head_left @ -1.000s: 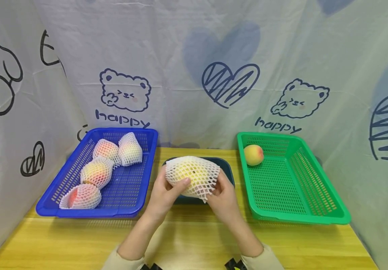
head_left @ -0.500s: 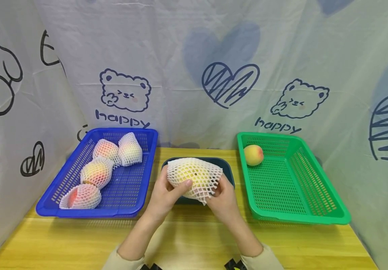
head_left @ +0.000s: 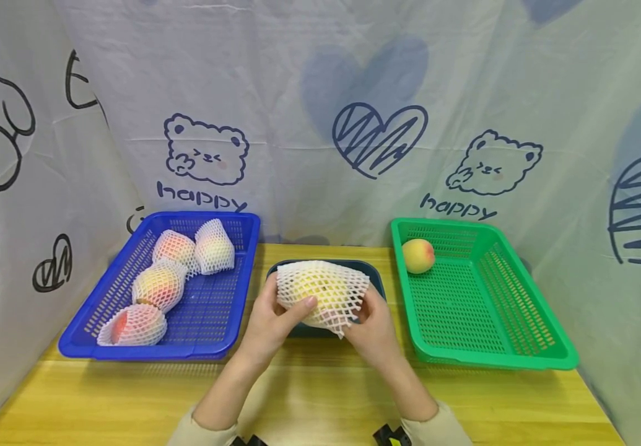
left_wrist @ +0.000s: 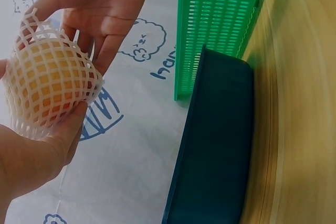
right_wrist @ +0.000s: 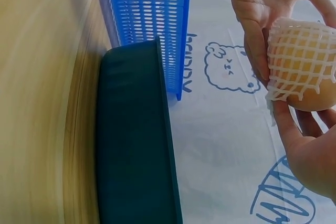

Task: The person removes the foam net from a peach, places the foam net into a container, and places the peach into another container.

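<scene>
A peach [right_wrist: 315,99] in a white foam net sleeve [head_left: 320,288] is held up between both hands, over the dark teal basin. My left hand [head_left: 269,322] grips it from the left, thumb laid across the front of the netting. On the other side my right hand [head_left: 375,322] holds the loose right edge of the sleeve. In the right wrist view, bare skin of the peach shows below the net's edge, close to the right hand's fingers. The netting spreads out past the fruit on the right in the head view.
The dark teal basin [left_wrist: 218,145] stands on the wooden table [head_left: 320,396] beneath the hands. To its left is a blue basket [head_left: 209,316] with several netted peaches [head_left: 158,285]. A green basket [head_left: 487,356] at right contains one bare peach [head_left: 418,256]. A printed curtain [head_left: 298,80] hangs behind.
The netted peach has shifted slightly right and down, and the sleeve's right edge sits a little farther right. Both hands keep their hold; the baskets stay put.
</scene>
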Motion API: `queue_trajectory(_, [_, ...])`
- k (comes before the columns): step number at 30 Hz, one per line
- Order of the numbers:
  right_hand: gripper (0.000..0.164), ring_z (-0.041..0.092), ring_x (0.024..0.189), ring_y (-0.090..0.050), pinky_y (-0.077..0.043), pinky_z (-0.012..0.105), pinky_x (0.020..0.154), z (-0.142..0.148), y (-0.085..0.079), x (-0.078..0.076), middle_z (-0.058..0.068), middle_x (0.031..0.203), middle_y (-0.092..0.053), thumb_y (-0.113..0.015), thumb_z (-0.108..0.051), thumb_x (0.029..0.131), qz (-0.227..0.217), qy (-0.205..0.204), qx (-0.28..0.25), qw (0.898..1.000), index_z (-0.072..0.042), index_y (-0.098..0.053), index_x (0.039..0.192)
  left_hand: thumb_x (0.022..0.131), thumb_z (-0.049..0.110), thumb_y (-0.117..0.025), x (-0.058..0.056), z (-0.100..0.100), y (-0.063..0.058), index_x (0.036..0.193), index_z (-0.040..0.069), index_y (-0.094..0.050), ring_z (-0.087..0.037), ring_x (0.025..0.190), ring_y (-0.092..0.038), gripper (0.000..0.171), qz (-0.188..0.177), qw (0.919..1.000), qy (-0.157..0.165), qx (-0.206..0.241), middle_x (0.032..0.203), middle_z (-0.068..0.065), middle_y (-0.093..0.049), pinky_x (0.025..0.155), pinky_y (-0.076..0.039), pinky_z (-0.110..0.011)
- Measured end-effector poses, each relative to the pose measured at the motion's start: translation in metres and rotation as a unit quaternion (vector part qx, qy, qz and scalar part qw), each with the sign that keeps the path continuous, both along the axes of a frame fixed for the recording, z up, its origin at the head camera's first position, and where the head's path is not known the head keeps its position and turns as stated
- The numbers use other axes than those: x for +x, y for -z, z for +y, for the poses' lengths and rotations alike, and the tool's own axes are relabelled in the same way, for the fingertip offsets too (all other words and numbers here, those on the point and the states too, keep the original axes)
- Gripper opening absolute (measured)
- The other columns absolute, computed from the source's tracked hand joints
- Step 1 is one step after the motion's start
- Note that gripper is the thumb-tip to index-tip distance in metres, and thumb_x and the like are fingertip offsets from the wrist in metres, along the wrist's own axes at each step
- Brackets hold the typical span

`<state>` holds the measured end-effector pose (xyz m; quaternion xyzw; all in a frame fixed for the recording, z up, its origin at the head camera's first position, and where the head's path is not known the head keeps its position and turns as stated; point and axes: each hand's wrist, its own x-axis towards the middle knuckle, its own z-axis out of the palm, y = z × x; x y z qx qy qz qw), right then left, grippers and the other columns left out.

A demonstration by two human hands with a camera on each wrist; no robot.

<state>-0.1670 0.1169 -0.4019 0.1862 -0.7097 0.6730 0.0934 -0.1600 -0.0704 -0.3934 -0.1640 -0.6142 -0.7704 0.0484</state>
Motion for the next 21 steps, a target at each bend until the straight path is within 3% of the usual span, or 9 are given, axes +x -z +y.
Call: queue_trajectory(21, [0.057,0.013,0.106,-0.064,-0.056,0.023,0.092,0.0081,-0.0027,-0.0029,0.023,0.123,-0.060,-0.073,0.012,0.077,0.030,-0.004,-0.002,1.000,0.014,-0.057,0.132,0.090,0.005,-0.077,-0.0018,-0.0063,-0.0015,0.142,0.001,-0.051,-0.021,0.109,-0.067,0.058,-0.001,0.9998,-0.010,-0.015,0.126,-0.013,-0.064,0.092,-0.058,-0.032])
